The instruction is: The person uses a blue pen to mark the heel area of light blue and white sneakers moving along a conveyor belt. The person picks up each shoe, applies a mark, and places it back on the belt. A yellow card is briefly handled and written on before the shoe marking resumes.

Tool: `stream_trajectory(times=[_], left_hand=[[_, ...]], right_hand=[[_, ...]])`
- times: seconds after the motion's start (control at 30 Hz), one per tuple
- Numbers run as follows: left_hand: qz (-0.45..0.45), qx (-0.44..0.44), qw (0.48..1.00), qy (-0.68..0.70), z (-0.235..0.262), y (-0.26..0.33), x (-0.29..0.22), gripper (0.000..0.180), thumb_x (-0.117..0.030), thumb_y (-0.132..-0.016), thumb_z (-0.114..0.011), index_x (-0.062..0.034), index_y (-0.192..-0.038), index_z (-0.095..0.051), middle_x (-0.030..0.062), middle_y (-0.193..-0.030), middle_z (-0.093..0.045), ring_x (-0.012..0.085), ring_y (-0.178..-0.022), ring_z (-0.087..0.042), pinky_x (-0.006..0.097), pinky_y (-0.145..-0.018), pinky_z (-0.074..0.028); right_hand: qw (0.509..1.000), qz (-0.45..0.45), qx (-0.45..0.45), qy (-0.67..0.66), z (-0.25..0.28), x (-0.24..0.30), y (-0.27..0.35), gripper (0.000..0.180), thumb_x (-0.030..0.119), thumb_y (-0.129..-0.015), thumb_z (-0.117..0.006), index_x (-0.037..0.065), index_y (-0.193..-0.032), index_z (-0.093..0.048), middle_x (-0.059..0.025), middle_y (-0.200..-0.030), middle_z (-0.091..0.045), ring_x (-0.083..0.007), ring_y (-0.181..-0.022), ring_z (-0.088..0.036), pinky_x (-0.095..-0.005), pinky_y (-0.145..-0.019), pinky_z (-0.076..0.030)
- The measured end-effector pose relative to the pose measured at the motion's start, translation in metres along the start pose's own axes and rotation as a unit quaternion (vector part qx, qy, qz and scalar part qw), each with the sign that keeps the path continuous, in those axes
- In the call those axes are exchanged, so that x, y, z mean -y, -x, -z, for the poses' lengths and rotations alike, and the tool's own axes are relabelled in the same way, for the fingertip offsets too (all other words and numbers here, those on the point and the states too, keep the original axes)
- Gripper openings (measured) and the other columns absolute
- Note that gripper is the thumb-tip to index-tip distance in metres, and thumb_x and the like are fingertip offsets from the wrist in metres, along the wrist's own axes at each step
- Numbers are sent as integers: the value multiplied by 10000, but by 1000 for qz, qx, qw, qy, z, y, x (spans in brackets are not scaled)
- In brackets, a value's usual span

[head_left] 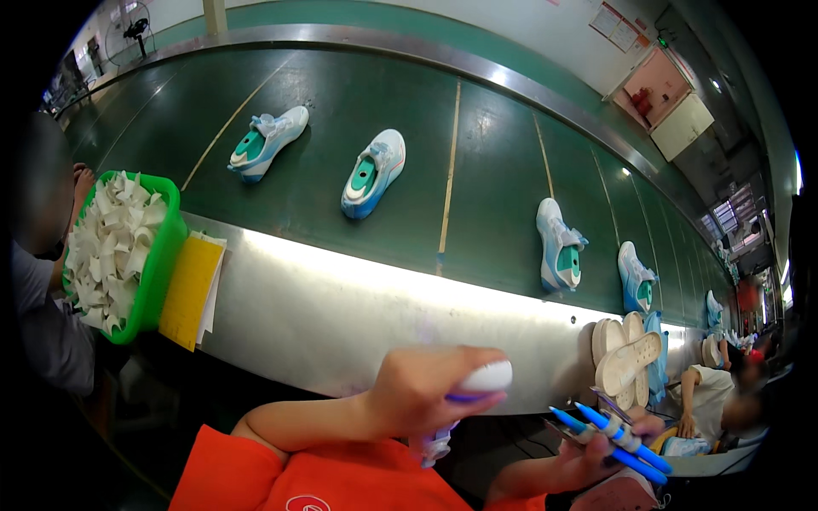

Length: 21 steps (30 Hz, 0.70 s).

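My left hand (409, 387) is closed around what looks like a small shoe (487, 377), with a white rounded toe and a purple-blue edge. My fingers cover most of it, and blur hides its detail. A pale lavender part (438, 444) shows below the hand. To its right, my right hand (588, 460) grips a bundle of pens (626, 439). Several are bright blue, a few darker, with a greyish band around them. On the green conveyor belt (400, 247) ahead lie white-and-blue shoes (375, 175) with teal inserts, spaced apart.
A metal ledge (341, 307) runs between me and the belt. At left stand a green basket (166, 255) of white scraps and a yellow booklet (189, 289). Cream soles (628, 362) are stacked at right. Co-workers sit left and right, one in a white shirt (707, 392).
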<state>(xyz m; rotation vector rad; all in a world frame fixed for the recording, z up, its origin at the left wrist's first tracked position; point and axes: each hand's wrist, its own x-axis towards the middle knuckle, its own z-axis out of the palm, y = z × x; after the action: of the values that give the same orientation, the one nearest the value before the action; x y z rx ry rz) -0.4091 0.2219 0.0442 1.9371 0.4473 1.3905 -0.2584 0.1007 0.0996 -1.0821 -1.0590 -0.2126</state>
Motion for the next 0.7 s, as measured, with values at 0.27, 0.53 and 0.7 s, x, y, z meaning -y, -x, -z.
stream_trajectory(times=[0.27,0.53,0.7], left_hand=[[299,6,954,19,6,-39,89,482,-317,-588,-808,-8,-894,-598,111,-936,-624,181,-846,-612,291,-765,-480],[232,74,952,-184,-14,25,151,735,-499,-637,-731,17,-1115,-518,249,-1301,-329,403,-1243,-268,461,-988,-310],[37,31,996,-75,14,75,85,909,-580,-637,-699,-39,-1282,-357,238,-1370,-202,394,-1271,-234,499,-1040,-208]], right_hand=[[963,-269,-4,-24,15,-30,45,371,192,-744,-647,90,-973,-373,-36,-748,-432,-67,-452,-436,-179,-277,-347],[917,-385,41,-96,23,-47,66,362,472,-887,-414,111,-899,-396,-19,-677,-438,-58,-444,-444,-179,-265,-290],[912,-398,31,-98,22,-44,67,318,434,-893,-410,116,-876,-410,3,-701,-405,-51,-447,-433,-177,-277,-286]])
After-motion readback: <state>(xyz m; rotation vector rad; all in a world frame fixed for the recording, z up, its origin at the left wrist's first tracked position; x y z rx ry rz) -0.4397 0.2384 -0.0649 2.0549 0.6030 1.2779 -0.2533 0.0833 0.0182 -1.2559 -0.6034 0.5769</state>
